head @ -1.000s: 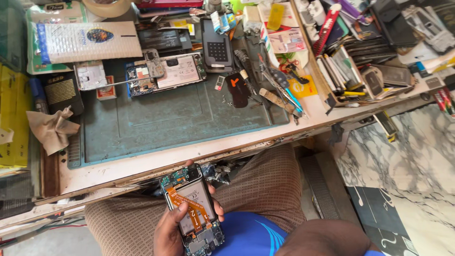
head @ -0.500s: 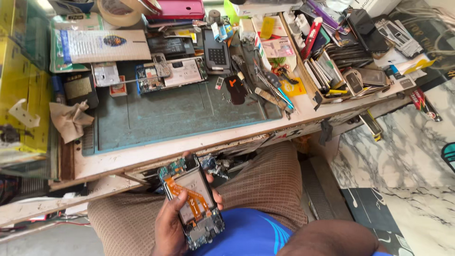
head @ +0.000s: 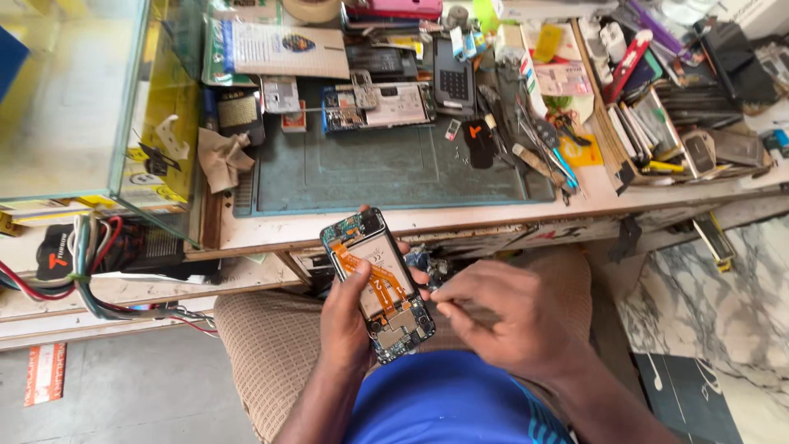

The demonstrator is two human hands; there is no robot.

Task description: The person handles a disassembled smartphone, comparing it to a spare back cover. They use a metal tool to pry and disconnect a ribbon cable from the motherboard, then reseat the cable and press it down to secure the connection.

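Note:
An opened phone (head: 376, 284) with its back off shows a pale battery, orange flex cables and green boards. My left hand (head: 347, 316) grips it over my lap, thumb resting on the orange cable. My right hand (head: 501, 316) sits just right of the phone, fingers pinched on a thin tool (head: 460, 306) whose tip is close to the phone's right edge.
The workbench edge (head: 493, 218) lies ahead with a dark green mat (head: 386, 173). Another opened phone (head: 376, 107), a calculator (head: 454, 80), tweezers and several small tools (head: 526, 131) clutter the back. A glass case (head: 90, 107) stands at the left, wires (head: 90, 271) below it.
My right hand has come into view and closed in on the phone's right side. The view has shifted right and lower, bringing the glass case into view at the left.

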